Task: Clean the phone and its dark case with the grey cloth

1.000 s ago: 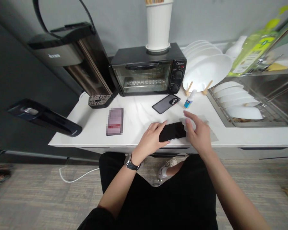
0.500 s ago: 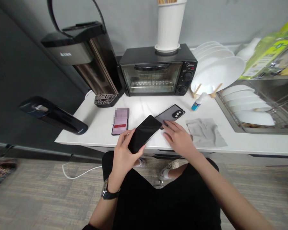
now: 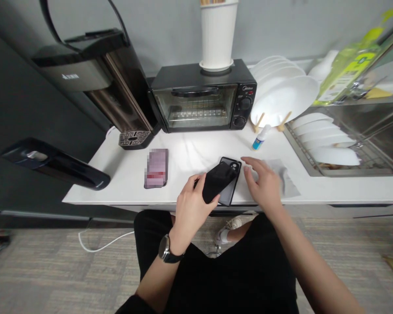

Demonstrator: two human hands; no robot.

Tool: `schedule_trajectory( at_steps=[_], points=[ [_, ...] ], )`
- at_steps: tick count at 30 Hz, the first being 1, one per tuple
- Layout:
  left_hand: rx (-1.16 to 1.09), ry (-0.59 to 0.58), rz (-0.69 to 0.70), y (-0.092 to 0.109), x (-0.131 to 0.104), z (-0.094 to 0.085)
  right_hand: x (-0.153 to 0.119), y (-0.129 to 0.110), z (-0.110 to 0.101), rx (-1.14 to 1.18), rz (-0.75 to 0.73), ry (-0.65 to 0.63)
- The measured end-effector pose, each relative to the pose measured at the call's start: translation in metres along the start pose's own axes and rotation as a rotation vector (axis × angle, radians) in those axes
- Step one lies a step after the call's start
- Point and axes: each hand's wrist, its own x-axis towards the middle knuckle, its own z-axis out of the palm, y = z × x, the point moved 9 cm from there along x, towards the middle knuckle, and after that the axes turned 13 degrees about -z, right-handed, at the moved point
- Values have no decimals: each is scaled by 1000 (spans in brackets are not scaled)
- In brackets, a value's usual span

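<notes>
A black phone (image 3: 218,181) is gripped by its edges in my left hand (image 3: 194,204), tilted over a phone case. The phone case (image 3: 229,192), grey with a black rim and camera cutouts, lies on the counter partly hidden under the phone. My right hand (image 3: 263,185) hovers just right of the case, fingers apart, with nothing in it. Behind and partly under that hand a grey cloth (image 3: 286,179) lies crumpled. A second phone (image 3: 156,168) with a lit, pixelated screen rests on the counter to the left.
A small spray bottle (image 3: 260,138) stands beyond my right hand. Along the wall are a toaster oven (image 3: 199,104) with a white cup (image 3: 218,37) on top, a water dispenser (image 3: 118,87) and racked plates (image 3: 284,100). A dark bottle-shaped object (image 3: 59,163) is at left; a sink (image 3: 317,168) at right.
My left hand has carried the black phone right, over the case. The case now lies turned and nearer the counter edge. My right hand has come off it and moved right.
</notes>
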Motion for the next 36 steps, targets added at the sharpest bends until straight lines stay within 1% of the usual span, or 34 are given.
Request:
schedule_trajectory(
  at_steps=[3, 5, 9, 11, 13, 15, 18, 20, 22, 24, 26, 29, 31, 34, 36],
  points=[
    [65, -8, -17, 11, 1, 6, 16, 17, 33, -69, -39, -169],
    [120, -26, -25, 17, -1, 13, 17, 20, 46, -105, -54, -207],
    [225, -44, -34, 25, -9, 25, 11, 14, 50, -226, -54, -158],
    [239, -50, -11, 30, -14, 30, 10, 12, 50, -259, -47, -153],
    [226, -64, 32, 34, -19, 33, 10, 14, 51, -245, -28, -162],
    [204, -72, 68, 36, -22, 35, 10, 20, 51, -169, 14, -162],
    [160, -62, 105, 33, -24, 37, 10, 32, 49, 30, 122, -119],
    [91, -58, 135, 30, -23, 38, 12, 38, 46, 120, 173, -98],
    [-30, -78, 148, 23, -20, 36, 16, 39, 44, 257, 187, -90],
    [-181, -122, 123, 13, -15, 33, 20, 38, 42, 474, 204, -65],
    [-303, -192, 80, 2, -8, 29, 21, 35, 41, 669, 236, -28],
    [-368, -346, 42, -6, -3, 28, 20, 33, 41, 805, 280, 34],
    [-415, -404, -2, -8, -2, 27, 18, 31, 41, 845, 291, 83],
    [-517, -382, -75, -12, 0, 23, 16, 29, 41, 865, 294, 134],
    [-572, -351, -126, -16, 1, 24, 15, 27, 43, 904, 304, 116]
  ],
)
